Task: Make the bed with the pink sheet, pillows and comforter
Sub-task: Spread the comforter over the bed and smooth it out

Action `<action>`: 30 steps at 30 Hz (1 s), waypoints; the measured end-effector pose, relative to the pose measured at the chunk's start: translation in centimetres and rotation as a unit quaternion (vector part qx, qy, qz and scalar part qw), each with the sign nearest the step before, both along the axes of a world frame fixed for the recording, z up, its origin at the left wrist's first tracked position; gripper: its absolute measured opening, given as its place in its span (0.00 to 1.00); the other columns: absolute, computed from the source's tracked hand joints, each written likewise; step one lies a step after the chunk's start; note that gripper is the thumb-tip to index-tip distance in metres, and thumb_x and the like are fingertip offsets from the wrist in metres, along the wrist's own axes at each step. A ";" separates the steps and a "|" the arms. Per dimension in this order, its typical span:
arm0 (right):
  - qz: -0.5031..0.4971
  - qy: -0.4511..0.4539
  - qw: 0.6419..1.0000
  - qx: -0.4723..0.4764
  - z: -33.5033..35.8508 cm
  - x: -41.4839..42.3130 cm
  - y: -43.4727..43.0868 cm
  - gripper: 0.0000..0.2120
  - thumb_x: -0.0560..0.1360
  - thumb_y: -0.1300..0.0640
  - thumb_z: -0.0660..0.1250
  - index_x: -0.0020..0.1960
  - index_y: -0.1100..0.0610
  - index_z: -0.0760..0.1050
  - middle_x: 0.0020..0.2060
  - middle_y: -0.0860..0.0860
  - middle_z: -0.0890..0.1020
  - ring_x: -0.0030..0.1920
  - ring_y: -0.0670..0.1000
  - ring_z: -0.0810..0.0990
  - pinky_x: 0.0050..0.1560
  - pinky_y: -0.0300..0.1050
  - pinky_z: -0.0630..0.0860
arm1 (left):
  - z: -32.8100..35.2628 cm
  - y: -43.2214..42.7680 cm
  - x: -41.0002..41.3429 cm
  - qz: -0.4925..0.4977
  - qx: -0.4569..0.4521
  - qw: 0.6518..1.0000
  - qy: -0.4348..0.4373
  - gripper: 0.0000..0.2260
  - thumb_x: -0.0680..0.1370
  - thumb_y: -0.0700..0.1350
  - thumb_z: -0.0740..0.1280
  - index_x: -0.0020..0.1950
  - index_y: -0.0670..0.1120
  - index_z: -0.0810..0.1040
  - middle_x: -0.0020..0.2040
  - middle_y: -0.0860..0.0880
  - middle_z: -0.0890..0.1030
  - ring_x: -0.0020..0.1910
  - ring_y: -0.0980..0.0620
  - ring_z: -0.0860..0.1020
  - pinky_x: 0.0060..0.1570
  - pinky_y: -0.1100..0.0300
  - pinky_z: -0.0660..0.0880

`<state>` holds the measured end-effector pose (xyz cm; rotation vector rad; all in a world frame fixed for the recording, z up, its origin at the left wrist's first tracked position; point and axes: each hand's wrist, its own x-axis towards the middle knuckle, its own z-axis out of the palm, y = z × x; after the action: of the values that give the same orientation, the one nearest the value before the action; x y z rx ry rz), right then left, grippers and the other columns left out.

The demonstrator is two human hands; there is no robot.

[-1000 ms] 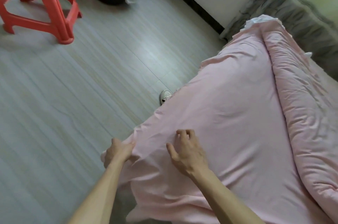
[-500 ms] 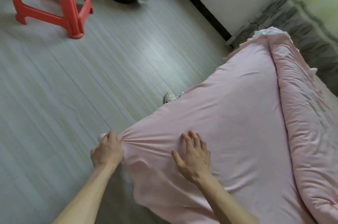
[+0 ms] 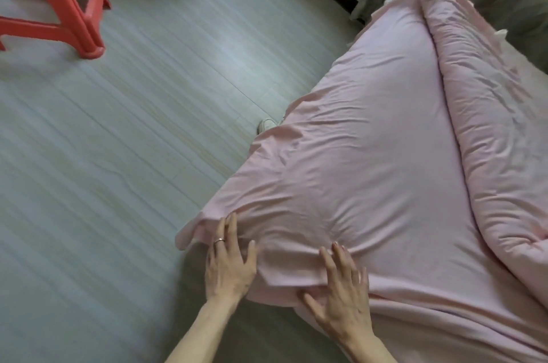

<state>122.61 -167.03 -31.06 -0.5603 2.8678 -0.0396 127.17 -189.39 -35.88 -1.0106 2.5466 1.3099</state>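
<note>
Readable text: none
Labels or brands: none legible
Numbers or signs: none visible on any surface in the head view

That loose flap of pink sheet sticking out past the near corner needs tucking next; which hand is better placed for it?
Left. The left hand lies flat right beside the loose flap of the pink sheet; the right hand presses the sheet farther along the edge.

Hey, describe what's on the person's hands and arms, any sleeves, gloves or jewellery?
Both forearms are bare, with no sleeves showing, and there are no gloves. The left hand wears a thin metallic ring on one finger. The right hand shows no jewellery.
</note>
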 end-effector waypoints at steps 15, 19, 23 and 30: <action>-0.739 -0.312 0.443 -0.400 -0.8 4.6 7.8 0.09 0.76 0.51 0.67 0.50 0.56 0.73 0.48 0.56 0.77 0.45 0.56 0.79 0.39 0.54 0.79 | 1.0 10.5 0.3 0.287 0.453 0.814 -0.225 0.08 0.77 0.44 0.57 0.51 0.43 0.73 0.46 0.41 0.77 0.43 0.40 0.78 0.40 0.51 0.74; -0.705 -0.262 0.506 -0.421 -1.6 5.9 9.0 0.09 0.78 0.56 0.67 0.48 0.63 0.76 0.39 0.59 0.81 0.36 0.55 0.79 0.33 0.47 0.76 | 0.9 12.8 1.2 0.323 0.443 0.823 -0.147 0.09 0.77 0.37 0.56 0.49 0.44 0.75 0.45 0.42 0.80 0.40 0.42 0.79 0.39 0.53 0.75; -0.643 -0.238 0.623 -0.375 -1.1 8.1 10.6 0.18 0.78 0.51 0.68 0.37 0.64 0.78 0.26 0.56 0.81 0.24 0.52 0.76 0.24 0.41 0.72 | 0.8 12.9 3.7 0.197 0.159 0.948 -0.192 0.10 0.76 0.45 0.60 0.51 0.42 0.77 0.47 0.39 0.82 0.49 0.38 0.80 0.47 0.54 0.74; -0.497 -0.250 0.786 -0.269 2.0 13.1 12.3 0.19 0.78 0.48 0.63 0.34 0.58 0.76 0.25 0.51 0.82 0.25 0.46 0.80 0.34 0.42 0.80 | 3.1 14.3 6.6 0.213 0.093 0.952 -0.200 0.16 0.82 0.46 0.57 0.56 0.33 0.74 0.56 0.30 0.78 0.57 0.31 0.75 0.54 0.48 0.69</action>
<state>135.75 -154.70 -29.03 0.8304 2.2363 -1.0093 133.79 -175.07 -32.83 -1.6481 1.9337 1.2377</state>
